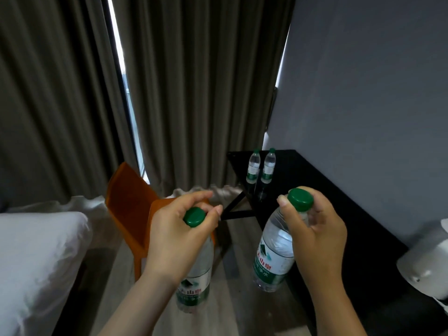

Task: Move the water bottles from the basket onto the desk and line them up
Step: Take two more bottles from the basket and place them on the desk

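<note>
Carry step. Left hand grips left bottle by the neck, right hand grips right bottle, both mid-air. Standing bottles on bench, 12 o'clock of right hand; next, probably set these alongside, in line.

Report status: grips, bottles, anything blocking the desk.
Left grip holds left bottle at neck, right grip holds right bottle at neck; neither set down. Two placed bottles upright, side by side, far end of desk. Nothing blocking.
</note>
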